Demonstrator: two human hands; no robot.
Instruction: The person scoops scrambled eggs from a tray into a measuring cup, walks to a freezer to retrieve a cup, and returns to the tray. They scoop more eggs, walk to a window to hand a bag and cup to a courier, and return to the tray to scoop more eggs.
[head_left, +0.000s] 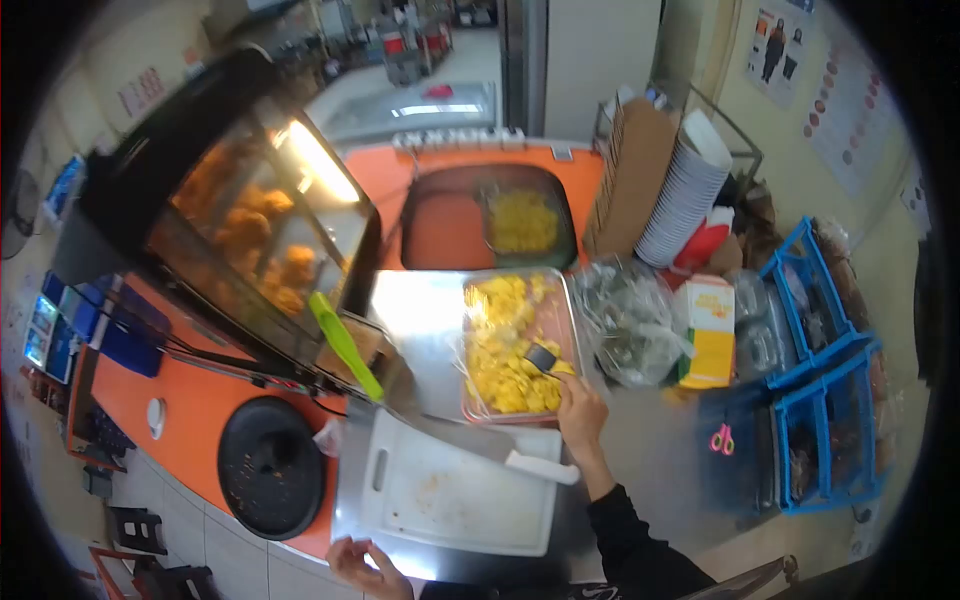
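Note:
My right hand (582, 412) is closed around a small utensil with a dark, flat, squarish head (541, 357), perhaps a spatula. Its head rests on or just above yellow food pieces (500, 375) in a metal tray (571, 330). Below the tray lies a white cutting board (460, 505) with faint brown stains. A large knife with a white handle (540, 467) lies across the board's upper edge, close under my right wrist. My left hand (365, 568) is at the bottom edge, loosely curled, fingers apart and nothing held, just off the board's lower left corner.
A lit food warmer (270, 200) with fried pieces stands left, a green-handled utensil (345, 345) beside it. A round black lid (270, 465) sits on the orange counter. Right are plastic bags (630, 320), a yellow-white box (708, 335), pink scissors (721, 439) and blue baskets (825, 430).

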